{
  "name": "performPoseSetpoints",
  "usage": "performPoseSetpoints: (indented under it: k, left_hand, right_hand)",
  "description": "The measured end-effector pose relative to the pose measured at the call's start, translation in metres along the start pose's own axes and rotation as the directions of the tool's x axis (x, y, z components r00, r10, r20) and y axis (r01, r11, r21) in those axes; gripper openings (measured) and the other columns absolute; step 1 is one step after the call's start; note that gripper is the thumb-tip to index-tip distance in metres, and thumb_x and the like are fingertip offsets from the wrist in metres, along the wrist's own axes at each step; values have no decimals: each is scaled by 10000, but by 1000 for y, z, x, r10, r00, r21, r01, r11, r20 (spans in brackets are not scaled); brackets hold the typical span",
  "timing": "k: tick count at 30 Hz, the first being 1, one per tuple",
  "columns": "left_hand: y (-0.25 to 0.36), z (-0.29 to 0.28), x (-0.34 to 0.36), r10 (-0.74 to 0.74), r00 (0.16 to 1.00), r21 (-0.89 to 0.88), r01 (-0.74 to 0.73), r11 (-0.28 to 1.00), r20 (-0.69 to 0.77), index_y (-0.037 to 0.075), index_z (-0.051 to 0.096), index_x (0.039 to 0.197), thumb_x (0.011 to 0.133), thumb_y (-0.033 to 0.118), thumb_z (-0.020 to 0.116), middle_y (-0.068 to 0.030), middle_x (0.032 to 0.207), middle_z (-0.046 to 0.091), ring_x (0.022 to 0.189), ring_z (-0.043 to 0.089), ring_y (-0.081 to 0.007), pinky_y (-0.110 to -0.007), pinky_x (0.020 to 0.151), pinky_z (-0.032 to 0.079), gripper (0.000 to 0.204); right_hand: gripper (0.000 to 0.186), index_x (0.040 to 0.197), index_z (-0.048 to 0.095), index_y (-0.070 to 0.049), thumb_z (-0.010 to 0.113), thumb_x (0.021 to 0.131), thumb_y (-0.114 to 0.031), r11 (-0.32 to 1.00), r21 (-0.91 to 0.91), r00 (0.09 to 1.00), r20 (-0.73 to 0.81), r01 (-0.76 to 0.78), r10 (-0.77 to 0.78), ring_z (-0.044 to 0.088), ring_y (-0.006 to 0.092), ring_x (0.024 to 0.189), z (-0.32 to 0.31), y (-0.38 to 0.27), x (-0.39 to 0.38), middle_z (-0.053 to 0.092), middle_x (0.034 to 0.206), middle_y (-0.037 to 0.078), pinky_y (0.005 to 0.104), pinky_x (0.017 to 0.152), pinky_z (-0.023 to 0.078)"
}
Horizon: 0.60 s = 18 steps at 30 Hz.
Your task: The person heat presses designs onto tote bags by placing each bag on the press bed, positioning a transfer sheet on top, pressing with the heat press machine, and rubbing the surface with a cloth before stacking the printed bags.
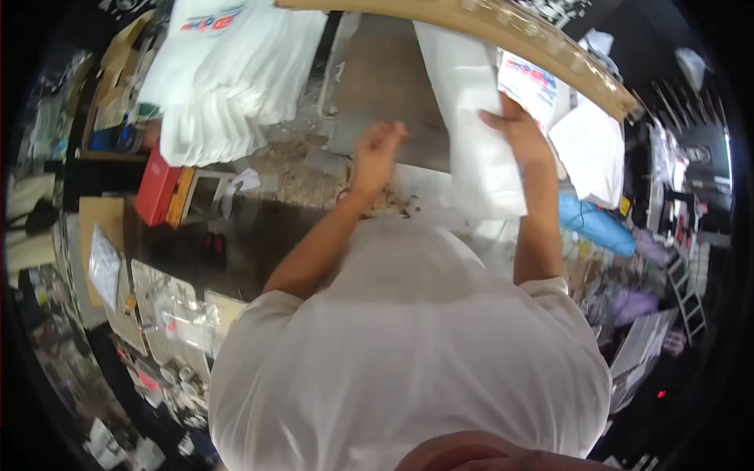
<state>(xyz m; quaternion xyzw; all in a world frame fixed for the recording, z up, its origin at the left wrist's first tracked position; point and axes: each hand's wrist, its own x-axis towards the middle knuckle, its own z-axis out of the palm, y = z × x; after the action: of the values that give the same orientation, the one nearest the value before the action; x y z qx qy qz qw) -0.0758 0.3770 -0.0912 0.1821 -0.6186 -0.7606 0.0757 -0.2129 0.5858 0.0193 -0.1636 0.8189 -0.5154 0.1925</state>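
A long white plastic bag (471, 102) hangs down over the right side of the worktop. My right hand (522, 133) grips its right edge, with the thumb lying across the white plastic. My left hand (377, 153) is raised over the grey-brown board (385, 71), its fingers curled together and nothing visible in them. Left of the board lies a fanned stack of white plastic bags (228, 86) with red and blue print. Beyond my right hand are a white printed bag (528, 78) and a plain white sheet (591, 149).
A cardboard-coloured beam (471, 27) crosses the far side of the worktop. A red box (157, 184) stands at the left, below the stack. On the right are a blue bundle (597, 224) and a small ladder (686, 298).
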Motion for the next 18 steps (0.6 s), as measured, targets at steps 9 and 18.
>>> performPoseSetpoints:
  k: [9,18]
  left_hand:
    - [-65,119,26,-421,635,-279,712,645,647,9,539,1273,935,468,580,-97,1193,606,1094,540,-184,-358,1001,380,571]
    - [-7,49,48,-177,903,-28,204,979,392,-8,637,1131,838,186,758,-54,1045,677,932,611,-124,-278,843,472,371]
  right_hand:
    - [552,1377,452,23,639,859,-25,526,849,987,-122,50,104,586,215,1126,-81,100,-112,596,1266,131,350,975,460]
    - [462,1312,500,27,648,895,-105,800,587,918,-237,-125,317,579,180,1082,-66,150,-125,620,1207,100,314,957,438]
